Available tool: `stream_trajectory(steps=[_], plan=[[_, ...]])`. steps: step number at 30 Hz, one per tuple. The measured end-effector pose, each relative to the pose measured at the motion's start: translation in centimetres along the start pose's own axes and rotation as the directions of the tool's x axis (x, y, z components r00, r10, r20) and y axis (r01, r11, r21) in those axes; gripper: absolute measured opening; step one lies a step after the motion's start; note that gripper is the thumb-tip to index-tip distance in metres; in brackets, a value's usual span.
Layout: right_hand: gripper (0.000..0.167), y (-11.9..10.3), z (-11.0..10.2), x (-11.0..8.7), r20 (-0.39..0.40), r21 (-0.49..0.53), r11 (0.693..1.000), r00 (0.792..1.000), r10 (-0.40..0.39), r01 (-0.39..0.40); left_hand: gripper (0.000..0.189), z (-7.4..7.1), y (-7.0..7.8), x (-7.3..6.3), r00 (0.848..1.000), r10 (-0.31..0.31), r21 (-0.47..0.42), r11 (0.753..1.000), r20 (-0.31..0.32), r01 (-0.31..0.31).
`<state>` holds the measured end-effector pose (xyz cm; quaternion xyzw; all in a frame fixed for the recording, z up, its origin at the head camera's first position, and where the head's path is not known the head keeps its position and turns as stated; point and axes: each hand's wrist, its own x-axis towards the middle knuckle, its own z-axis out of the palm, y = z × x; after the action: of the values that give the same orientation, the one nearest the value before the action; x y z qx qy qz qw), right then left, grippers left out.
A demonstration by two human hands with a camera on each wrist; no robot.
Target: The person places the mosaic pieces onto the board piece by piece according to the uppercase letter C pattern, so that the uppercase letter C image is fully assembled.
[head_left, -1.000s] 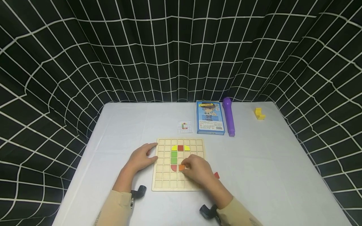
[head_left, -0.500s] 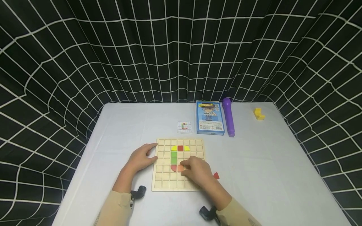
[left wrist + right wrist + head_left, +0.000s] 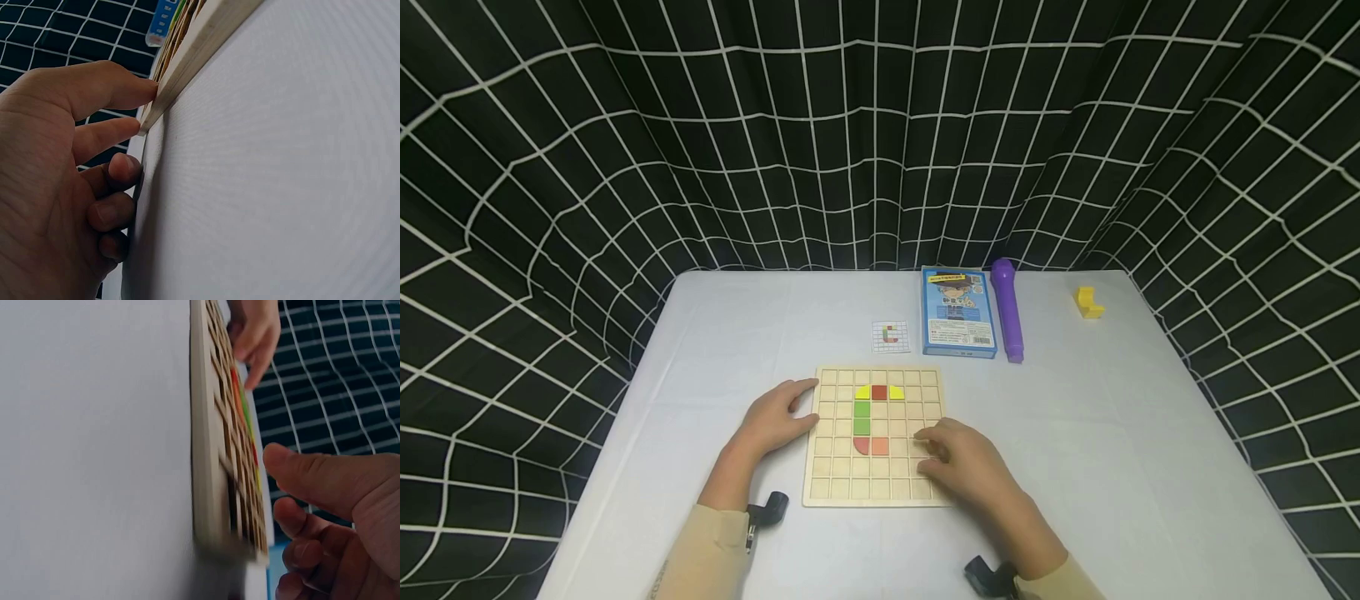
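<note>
A wooden grid board lies on the table. In its cells sit two yellow pieces, a dark red square, two green squares, a pink-red rounded piece and an orange square. My left hand touches the board's left edge with thumb and forefinger tips; its other fingers are bent, as the left wrist view shows. Over the board's right edge hovers my right hand, thumb and fingers apart, with nothing seen between them. A loose red piece seen earlier is hidden.
Behind the board lies a small pattern card with a printed coloured figure. Beside it are a blue box and a purple microphone-shaped object. A yellow block lies at the far right.
The orange square, pinched by my right hand a second ago, now lies flat in its cell beside the pink-red piece. That hand let go and moved right. The left hand stayed put.
</note>
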<state>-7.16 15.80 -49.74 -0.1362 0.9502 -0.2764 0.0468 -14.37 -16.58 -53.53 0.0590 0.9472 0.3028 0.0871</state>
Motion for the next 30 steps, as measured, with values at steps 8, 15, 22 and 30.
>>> stream_trajectory(steps=[8,15,22,30], plan=[[0.035,2.5,-1.7,-2.1,0.017,-0.029,0.99,0.99,0.137,-0.137,0.068,-0.1,0.1,0.0,1.0,0.003,0.0,1.0,0.0,-0.003],[0.023,3.9,-2.0,-2.8,0.031,-0.111,0.982,0.987,0.159,-0.155,0.068,-0.1,0.2,0.0,1.0,0.001,0.008,1.0,0.007,-0.001],[0.005,4.4,-1.9,-2.6,-0.009,-0.15,0.981,0.993,0.121,-0.121,0.067,-0.2,0.3,0.0,1.0,0.003,0.003,1.0,0.004,-0.003],[0.017,4.9,-2.3,-2.3,-0.022,-0.16,0.966,0.979,0.201,-0.202,0.067,-0.3,0.3,-0.1,1.0,0.006,0.005,1.0,0.007,-0.006]])
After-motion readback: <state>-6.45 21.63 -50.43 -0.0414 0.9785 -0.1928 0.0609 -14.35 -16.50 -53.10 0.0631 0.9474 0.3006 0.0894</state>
